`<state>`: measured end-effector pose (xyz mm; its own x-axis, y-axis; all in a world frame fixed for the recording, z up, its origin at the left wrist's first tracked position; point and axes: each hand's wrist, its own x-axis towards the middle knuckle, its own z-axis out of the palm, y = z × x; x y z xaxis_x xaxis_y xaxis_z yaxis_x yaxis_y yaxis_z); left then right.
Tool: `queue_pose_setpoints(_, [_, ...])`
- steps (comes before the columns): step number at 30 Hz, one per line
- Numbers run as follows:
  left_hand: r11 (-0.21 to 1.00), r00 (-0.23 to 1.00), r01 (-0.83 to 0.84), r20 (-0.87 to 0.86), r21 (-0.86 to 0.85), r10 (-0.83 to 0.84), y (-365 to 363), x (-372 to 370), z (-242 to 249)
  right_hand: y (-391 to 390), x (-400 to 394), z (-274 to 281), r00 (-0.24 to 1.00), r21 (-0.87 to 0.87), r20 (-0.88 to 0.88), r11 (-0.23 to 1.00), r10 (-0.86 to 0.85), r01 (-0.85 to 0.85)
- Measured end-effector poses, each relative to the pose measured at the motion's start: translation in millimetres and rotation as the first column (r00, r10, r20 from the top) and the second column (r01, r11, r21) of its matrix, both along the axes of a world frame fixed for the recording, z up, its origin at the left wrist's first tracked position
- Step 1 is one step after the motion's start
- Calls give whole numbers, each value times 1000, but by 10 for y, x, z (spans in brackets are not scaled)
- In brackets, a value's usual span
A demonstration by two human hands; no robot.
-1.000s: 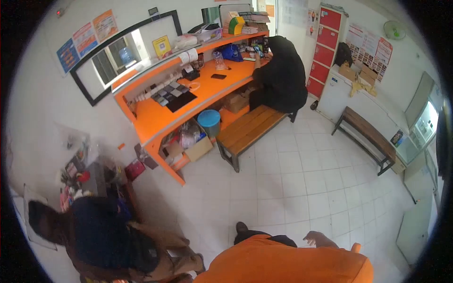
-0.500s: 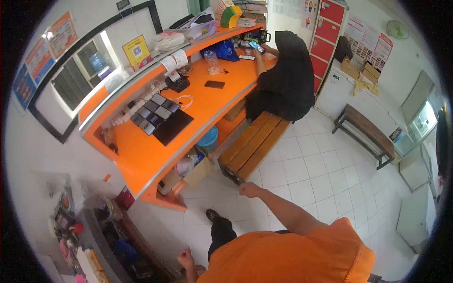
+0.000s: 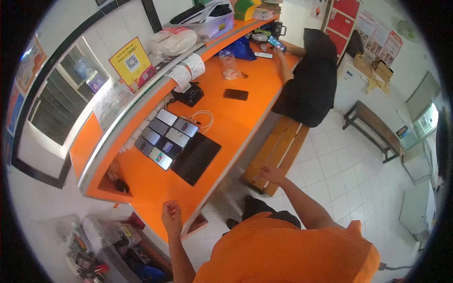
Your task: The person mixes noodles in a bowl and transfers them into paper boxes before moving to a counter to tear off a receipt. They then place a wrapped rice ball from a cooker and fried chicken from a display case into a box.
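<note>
I stand at a long orange counter. My left hand hovers over the counter's near edge, fingers loosely apart, holding nothing. My right hand reaches toward the end of a wooden bench, empty with fingers spread. On the counter ahead lie several phones in rows beside a black tablet. A white cable, a card terminal with a paper strip and a single black phone lie farther along.
A person in black sits on the bench's far end holding a phone. A second bench stands by the right wall, with red lockers behind. A cluttered shelf sits at lower left. White tiled floor spreads to the right.
I have stepped closer to the counter, which now fills the view. My left hand rose from my side to the counter edge. My right hand moved toward the bench end.
</note>
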<state>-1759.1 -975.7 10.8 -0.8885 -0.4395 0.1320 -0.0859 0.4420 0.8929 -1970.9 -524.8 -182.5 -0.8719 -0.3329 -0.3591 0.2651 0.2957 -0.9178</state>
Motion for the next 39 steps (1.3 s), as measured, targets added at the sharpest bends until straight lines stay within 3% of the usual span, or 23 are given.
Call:
queue_pose_setpoints(1, [999,1000,0,-11,43,1,-16,-230,18,-57,-253,-127,995,-127,59,987,-87,93])
queue_pose_setpoints(3, [1000,999,24,35,12,-24,-83,-679,-56,-411,-793,161,955,-4,-256,988,-152,156])
queue_pose_setpoints(5, [998,991,67,119,-1,-66,-45,-1066,-65,-835,-1466,771,953,-79,-281,993,-111,92])
queue_pose_setpoints(6, [994,980,105,169,-6,-102,-5,-1315,-15,-1007,-1945,720,964,-101,-257,994,-71,46])
queue_pose_setpoints(8, [981,959,187,224,-50,-172,73,-1766,60,-1469,-2738,832,871,-48,-481,995,-100,88])
queue_pose_setpoints(10, [954,947,269,213,-129,-238,133,-2282,71,-1980,-3620,737,868,-96,-489,994,-85,43])
queue_pose_setpoints(12, [957,946,257,235,-130,-222,251,-2787,297,-2350,-4202,927,672,139,-740,984,25,116])
queue_pose_setpoints(14, [946,925,271,322,-178,-204,304,-3239,475,-2727,-4722,1181,795,148,-596,988,114,-31])
queue_pose_setpoints(16, [910,957,262,210,-320,-201,237,-3639,342,-2970,-4960,1489,777,201,-618,980,120,9])
queue_pose_setpoints(17, [886,964,257,172,-386,-204,219,-3815,301,-3155,-5197,1334,705,214,-688,976,173,-31])
queue_pose_setpoints(19, [863,975,220,67,-455,-213,224,-4149,246,-3331,-5386,1380,692,298,-671,951,267,-78])
queue_pose_setpoints(20, [874,964,264,120,-408,-236,205,-4296,216,-3393,-5439,1383,693,334,-652,937,307,-101])
queue_pose_setpoints(22, [775,917,397,242,-491,-317,270,-4587,272,-3463,-5509,1379,692,385,-622,913,367,-137])
queue_pose_setpoints(25, [646,844,534,305,-545,-441,41,-4939,-205,-3501,-5564,1376,684,436,-592,883,426,-173])
queue_pose_setpoints(28, [501,847,529,390,-686,-360,87,-5180,-254,-3503,-5582,1396,675,454,-586,872,449,-186])
queue_pose_setpoints(34, [372,817,573,468,-731,-337,19,-5503,-505,-3516,-5605,1506,646,441,-614,876,453,-195])
queue_pose_setpoints(36, [271,799,598,538,-754,-267,33,-5561,-481,-3505,-5601,1605,635,441,-624,876,456,-196])
queue_pose_setpoints(39, [288,803,593,532,-751,-266,-4,-5625,-484,-3477,-5570,1702,619,440,-634,874,463,-204])
